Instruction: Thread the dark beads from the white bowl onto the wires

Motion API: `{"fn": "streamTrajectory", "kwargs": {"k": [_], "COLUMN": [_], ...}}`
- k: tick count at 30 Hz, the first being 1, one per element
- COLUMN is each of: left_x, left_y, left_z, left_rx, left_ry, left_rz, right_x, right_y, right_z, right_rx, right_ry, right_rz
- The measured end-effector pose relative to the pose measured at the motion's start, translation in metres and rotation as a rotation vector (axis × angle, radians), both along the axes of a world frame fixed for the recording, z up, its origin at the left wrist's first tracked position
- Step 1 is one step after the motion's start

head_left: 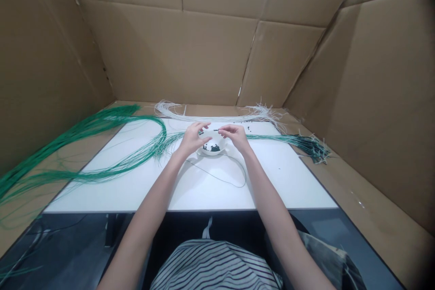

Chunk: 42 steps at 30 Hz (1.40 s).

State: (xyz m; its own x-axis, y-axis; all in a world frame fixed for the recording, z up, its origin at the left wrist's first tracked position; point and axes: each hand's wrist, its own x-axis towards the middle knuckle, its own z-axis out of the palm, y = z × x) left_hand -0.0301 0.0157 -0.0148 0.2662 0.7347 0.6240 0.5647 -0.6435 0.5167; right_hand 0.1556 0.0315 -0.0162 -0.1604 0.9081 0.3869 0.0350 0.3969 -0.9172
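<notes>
- At the bowl (219, 139): right hand (238, 133) bunched, cannot tell whether it grips anything; left hand (192, 137) loose, fingers parted.
- Dark beads (215, 148) inside; fingertips best kept low, over them.

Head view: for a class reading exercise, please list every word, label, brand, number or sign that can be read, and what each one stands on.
None can be read.
Cardboard walls: seams and creases, no legible lettering.
White tabletop: no legible text.
White bowl: no legible label.
Dark beads: too small to tell whether marked.
Striped cloth: stripes, no readable letters.
</notes>
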Motion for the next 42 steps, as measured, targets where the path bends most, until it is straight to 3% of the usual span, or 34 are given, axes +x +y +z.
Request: {"fn": "streamTrajectory", "kwargs": {"k": [4, 9, 15, 21, 28, 34, 42], "left_x": [-0.013, -0.01, 0.01, 0.005, -0.003, -0.004, 0.008], "left_y": [0.001, -0.002, -0.003, -0.003, 0.0, 0.002, -0.004], "left_z": [0.007, 0.006, -0.003, -0.001, 0.003, -0.003, -0.004], "left_rx": [-0.151, -0.165, -0.012, -0.007, -0.028, -0.071, 0.09], "left_ry": [-0.062, -0.057, 0.142, 0.059, 0.048, 0.139, 0.22], "left_rz": [-0.088, -0.135, -0.051, 0.001, 0.153, 0.26, 0.094], "right_x": [0.002, -0.001, -0.011, -0.008, -0.003, -0.005, -0.011], "right_y": [0.004, 0.004, -0.001, -0.002, 0.005, 0.006, -0.001], "right_z": [-0.003, -0.006, -0.006, -0.002, -0.006, -0.009, -0.007], "right_rx": [0.004, 0.049, 0.069, 0.034, 0.058, 0.118, 0.228], "right_ry": [-0.044, -0.091, -0.131, -0.113, -0.069, -0.181, -0.295], "right_rz": [-0.061, -0.066, 0.006, 0.027, -0.193, -0.271, -0.136]}}
